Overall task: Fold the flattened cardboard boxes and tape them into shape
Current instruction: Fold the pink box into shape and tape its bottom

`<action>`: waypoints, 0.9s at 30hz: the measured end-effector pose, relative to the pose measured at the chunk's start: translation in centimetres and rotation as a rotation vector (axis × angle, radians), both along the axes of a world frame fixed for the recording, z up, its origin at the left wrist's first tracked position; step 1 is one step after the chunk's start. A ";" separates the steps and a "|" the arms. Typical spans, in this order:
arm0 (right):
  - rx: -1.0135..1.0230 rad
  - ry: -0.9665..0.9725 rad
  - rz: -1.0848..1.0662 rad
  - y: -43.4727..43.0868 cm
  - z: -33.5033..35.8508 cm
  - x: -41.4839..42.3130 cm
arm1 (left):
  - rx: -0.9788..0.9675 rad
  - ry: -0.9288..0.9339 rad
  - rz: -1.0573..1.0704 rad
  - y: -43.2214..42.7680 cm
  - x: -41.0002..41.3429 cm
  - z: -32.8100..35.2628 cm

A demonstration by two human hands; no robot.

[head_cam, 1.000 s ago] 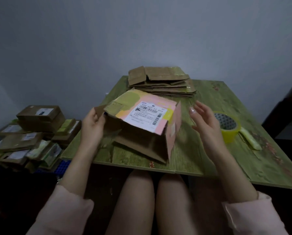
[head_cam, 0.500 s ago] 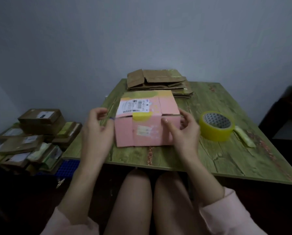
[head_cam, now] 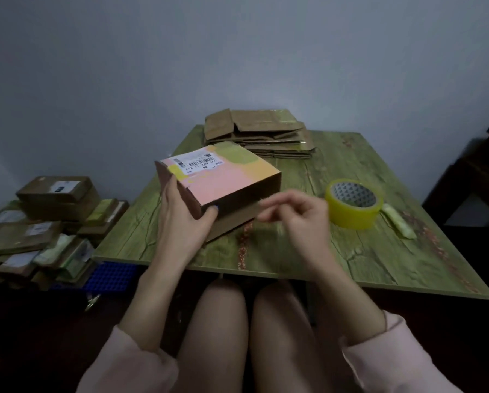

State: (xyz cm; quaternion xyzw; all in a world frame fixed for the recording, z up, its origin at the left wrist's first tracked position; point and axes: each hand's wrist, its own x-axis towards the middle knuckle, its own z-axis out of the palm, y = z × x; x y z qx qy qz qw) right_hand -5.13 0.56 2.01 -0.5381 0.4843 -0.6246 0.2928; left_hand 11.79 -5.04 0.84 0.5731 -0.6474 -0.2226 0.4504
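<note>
The box (head_cam: 223, 177) is matt brown cardboard, its top printed pink and yellow under a white paper label. At its 3 o'clock the tape roll (head_cam: 352, 205) is glossy yellow plastic. The table (head_cam: 351, 265) shows green wood grain; the 12 o'clock stack (head_cam: 259, 133) is dull brown cardboard.

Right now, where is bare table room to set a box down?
Free: far right of the table, between the flat cardboard stack and tape roll; also the near edge before the roll. Crowded: the middle, where the left hand grips the pink box.
</note>
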 end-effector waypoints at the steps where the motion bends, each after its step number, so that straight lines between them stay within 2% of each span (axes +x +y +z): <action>1: -0.049 -0.063 -0.137 -0.4 0.4 -0.9 | -0.012 0.001 0.012 0.0 0.2 -0.1; 2: -0.082 -0.128 -0.234 -0.8 0.8 -1.9 | -0.017 0.020 0.017 -0.1 0.4 -0.3; 4: -0.070 -0.153 -0.282 -1.9 1.2 -3.3 | -0.028 0.123 -0.010 -0.4 1.1 -0.7; 9: 0.321 0.288 0.077 -3.3 0.6 -3.1 | -0.003 0.401 -0.132 -2.4 2.5 -1.2; 12: 0.293 0.302 0.259 -3.5 0.6 -1.9 | 0.022 0.470 -0.167 -3.4 2.6 -0.3; 13: 0.268 0.308 0.260 -3.5 0.5 -1.5 | 0.005 0.487 -0.173 -3.5 2.5 0.0; 15: 0.209 0.308 0.132 -3.3 0.1 -0.8 | -0.019 0.516 -0.174 -3.7 2.3 0.1; 19: 0.149 0.354 -0.138 -2.4 -0.9 0.5 | 0.014 0.334 -0.201 -4.1 1.3 -1.2; 23: 0.244 0.409 -0.140 -2.3 -2.4 -0.4 | -0.004 0.266 -0.148 -3.4 0.9 -2.6; 27: 0.326 0.487 -0.185 -2.0 -3.7 -0.7 | 0.018 -0.016 -0.095 -2.4 1.1 -2.8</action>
